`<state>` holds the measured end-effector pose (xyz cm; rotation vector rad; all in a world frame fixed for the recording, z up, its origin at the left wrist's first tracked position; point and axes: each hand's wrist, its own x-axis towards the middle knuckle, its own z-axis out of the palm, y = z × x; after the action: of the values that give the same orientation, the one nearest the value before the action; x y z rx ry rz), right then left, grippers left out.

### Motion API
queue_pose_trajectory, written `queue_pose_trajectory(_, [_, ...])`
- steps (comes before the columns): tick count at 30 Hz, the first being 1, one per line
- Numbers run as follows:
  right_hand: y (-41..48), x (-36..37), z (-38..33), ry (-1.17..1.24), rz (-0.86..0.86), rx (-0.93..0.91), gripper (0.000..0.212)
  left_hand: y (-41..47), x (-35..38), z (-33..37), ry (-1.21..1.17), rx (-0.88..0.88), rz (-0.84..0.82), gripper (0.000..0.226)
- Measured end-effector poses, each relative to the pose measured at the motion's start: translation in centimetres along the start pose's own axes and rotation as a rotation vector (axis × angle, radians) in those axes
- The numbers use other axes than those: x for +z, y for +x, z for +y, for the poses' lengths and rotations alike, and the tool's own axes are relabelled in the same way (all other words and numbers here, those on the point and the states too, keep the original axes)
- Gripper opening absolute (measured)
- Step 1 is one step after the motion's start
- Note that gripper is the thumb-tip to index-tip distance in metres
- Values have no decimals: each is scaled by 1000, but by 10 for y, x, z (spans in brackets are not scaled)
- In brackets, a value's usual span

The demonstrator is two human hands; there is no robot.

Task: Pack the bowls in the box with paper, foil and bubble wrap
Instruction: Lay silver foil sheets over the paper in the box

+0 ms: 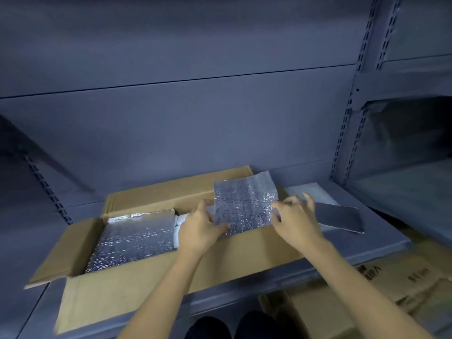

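- Silver crinkled foil sheet (244,204) stands nearly upright over the right half of the box. Its lower edge dips into the opening, and it sits between your two hands.
- Your left hand (199,228) pinches the foil sheet at its lower left corner, with the thumb laid on the front face.
- Your right hand (297,220) grips the sheet's right edge with curled fingers. Your hands are apart, one on each side of the sheet.
- Below them, the open brown cardboard box (232,260) lies lengthwise on the shelf with its flaps folded outward. The near flap hangs toward you under both forearms.
- A second silver foil sheet (133,238) lies flat in the left half of the box and covers whatever is beneath it.
- A white rounded thing (179,225) shows in the gap between that flat foil and your left hand. Too little of it shows to tell whether it is a bowl or paper.
- Just right of the box, a pale flat sheet (309,190) lies beyond your right hand, and a dark grey flat sheet (342,217) lies just in front of it.
- All of this rests on a grey metal shelf (381,231).
- Under the shelf on the right are printed brown cartons (403,285). Two dark shoe tips (208,326) show at the bottom edge.
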<state>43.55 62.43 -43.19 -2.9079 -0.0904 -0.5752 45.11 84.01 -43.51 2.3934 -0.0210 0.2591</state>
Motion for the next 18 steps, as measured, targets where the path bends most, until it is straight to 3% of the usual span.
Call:
queue_pose_trajectory(4, [10,-4,-1,-44,-166,-64,25,13,7,-2,118,140,-60,52])
queue_pose_trajectory(9, [18,-10,2,29,-307,-60,27,13,15,7,251,329,-198,21])
queue_pose_trajectory(12, [20,-14,3,34,-372,-61,27,8,18,5,273,448,-310,36])
queue_pose_trajectory(15, [21,-22,-2,-94,-571,-92,33,6,17,3,265,482,-399,63])
queue_pose_trajectory(16, [22,-26,-5,-148,-585,-110,33,5,18,4,274,491,-417,69])
queue_pose_trajectory(18, [26,-32,-12,-218,-457,-154,30,3,18,6,327,510,-429,68])
